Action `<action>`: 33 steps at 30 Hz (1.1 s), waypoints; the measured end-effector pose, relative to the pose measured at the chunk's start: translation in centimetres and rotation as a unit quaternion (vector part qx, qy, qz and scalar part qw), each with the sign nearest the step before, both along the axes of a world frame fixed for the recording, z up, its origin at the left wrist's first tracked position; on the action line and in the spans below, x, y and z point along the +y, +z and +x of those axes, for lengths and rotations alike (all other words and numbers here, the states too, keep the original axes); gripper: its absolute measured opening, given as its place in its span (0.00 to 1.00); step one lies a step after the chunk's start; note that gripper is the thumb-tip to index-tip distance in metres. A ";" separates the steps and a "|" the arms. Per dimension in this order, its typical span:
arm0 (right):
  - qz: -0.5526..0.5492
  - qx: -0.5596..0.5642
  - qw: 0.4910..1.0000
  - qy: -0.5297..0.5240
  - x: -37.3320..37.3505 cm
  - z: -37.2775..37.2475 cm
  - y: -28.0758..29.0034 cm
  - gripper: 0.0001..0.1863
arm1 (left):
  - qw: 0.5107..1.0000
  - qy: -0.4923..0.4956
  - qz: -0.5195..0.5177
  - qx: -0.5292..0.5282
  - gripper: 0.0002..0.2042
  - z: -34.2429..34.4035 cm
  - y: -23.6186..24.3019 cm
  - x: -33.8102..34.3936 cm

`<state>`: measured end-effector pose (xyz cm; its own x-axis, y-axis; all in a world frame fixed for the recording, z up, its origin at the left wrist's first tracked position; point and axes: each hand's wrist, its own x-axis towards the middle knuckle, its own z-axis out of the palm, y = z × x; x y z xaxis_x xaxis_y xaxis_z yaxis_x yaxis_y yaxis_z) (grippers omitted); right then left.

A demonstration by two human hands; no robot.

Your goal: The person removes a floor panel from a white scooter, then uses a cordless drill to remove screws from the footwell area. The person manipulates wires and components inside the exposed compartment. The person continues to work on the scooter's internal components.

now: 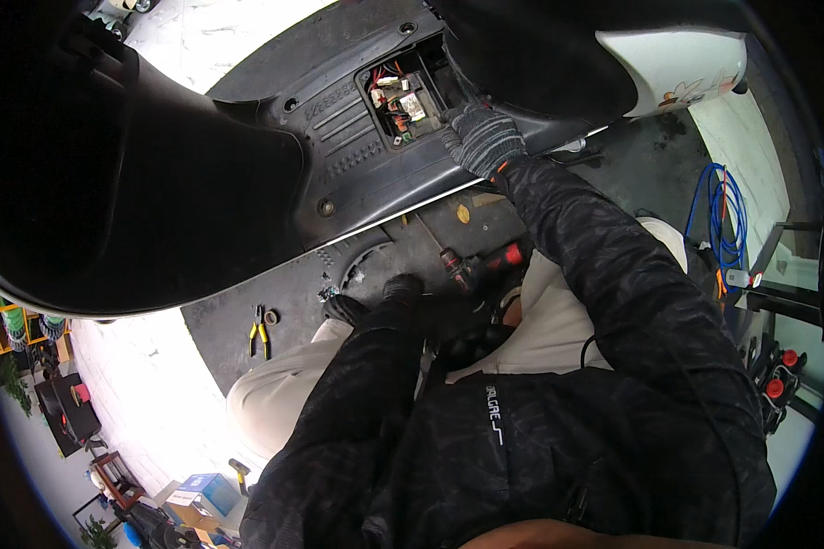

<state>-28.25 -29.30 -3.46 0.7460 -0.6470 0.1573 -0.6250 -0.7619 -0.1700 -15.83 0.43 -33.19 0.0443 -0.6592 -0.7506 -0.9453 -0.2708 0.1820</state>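
Observation:
A scooter's black footboard (339, 151) stretches across the upper part of the view, with an uncovered compartment (403, 101) holding wires, connectors and a labelled part. At the compartment's right edge, below the seat base, is my right hand (487, 142) in a grey striped knit glove. Its fingers are bent toward the opening, and what they grip is hidden. My left hand (403, 289) is low, below the footboard and left of a red and black power drill (476, 267). It is so dark that its fingers cannot be made out.
A black cover panel (362, 261) lies on the dark mat below the footboard. Yellow-handled pliers (259, 331), a tape roll (271, 317) and small screws (328, 294) lie to the left. A coiled blue hose (725, 220) hangs at right; boxes (201, 499) stand lower left.

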 end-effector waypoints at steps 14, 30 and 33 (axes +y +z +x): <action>0.015 -0.010 1.000 -0.014 -0.1 0.2 -0.6 0.19 | 0.961 -0.240 -0.042 0.134 0.18 -0.9 24.2 -9.6; 0.007 0.023 1.000 -0.005 -0.1 0.3 -0.4 0.22 | 0.931 0.080 -0.340 -0.110 0.15 7.4 29.4 -15.7; 0.036 0.004 0.999 -0.019 -0.1 0.3 -0.5 0.21 | 0.946 0.072 -0.289 -0.124 0.16 7.7 29.1 -16.5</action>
<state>-27.96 -29.37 -3.94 0.7219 -0.6841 0.1039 -0.6544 -0.7238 -0.2188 -8.18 -16.03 -4.13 0.2920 -0.9306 -0.2207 -0.9395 -0.3223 0.1159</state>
